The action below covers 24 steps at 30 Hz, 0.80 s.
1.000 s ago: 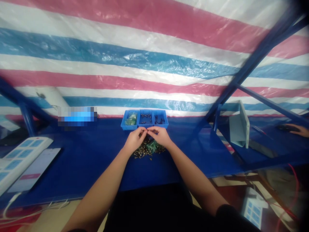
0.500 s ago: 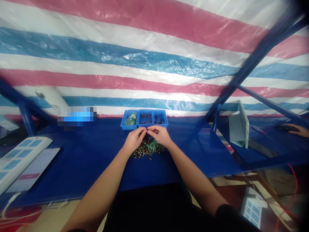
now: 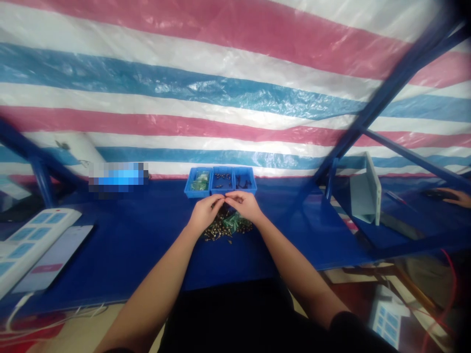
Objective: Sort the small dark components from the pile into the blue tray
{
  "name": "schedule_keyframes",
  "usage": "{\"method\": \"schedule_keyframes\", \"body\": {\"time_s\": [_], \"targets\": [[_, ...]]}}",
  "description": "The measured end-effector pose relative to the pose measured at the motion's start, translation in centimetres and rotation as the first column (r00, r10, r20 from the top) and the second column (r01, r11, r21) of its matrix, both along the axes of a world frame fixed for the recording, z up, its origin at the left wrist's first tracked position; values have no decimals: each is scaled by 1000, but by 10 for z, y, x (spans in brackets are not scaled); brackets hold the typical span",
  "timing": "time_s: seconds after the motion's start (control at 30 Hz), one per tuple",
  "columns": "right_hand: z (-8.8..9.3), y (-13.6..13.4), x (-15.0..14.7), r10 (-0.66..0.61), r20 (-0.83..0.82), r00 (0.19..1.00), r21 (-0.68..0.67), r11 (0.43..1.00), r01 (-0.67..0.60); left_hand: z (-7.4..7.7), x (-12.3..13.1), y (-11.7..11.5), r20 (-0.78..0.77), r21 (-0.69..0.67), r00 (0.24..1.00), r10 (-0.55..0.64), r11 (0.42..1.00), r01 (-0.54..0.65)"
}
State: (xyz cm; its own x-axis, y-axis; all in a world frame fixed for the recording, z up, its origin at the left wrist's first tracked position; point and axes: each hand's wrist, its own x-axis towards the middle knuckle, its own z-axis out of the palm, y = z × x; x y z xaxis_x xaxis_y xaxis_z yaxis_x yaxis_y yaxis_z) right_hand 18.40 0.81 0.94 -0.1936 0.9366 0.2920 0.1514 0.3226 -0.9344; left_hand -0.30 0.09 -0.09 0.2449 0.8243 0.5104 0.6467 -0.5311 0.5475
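My left hand and my right hand hover at the middle of the blue table, fingertips pinched close together just in front of the bins. Anything between the fingers is too small to make out. Directly under the hands lies a loose pile of small brass and dark metal parts mixed with green pieces. A blue bin with several compartments stands just beyond my fingertips, holding green packets and small dark parts.
A white power strip and a phone lie at the left of the blue table. A pale grey stand and a co-worker's hand are at the right. Blue steel bars and a striped tarp rise behind.
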Motion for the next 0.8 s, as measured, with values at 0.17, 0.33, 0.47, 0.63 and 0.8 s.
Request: {"method": "schedule_keyframes", "body": {"time_s": [0.17,0.33,0.47,0.63,0.8], "targets": [[-2,2,1,24,-10,1000,2,1000,-24,0,1,0,-11,-16,1000,22,1000,-22],[-3,3,2,6,2,1000,-8,1000,-6,0,1,-1,3,4,999,44,999,-44],[-2,3,2,6,-5,1000,-8,1000,-6,-2,0,0,25,75,998,61,995,-63],[-1,2,1,28,-15,999,-18,999,-29,-1,1,0,9,77,998,62,995,-63],[-4,4,0,41,-63,997,-1,999,-41,-1,1,0,9,49,999,36,998,-37]]}}
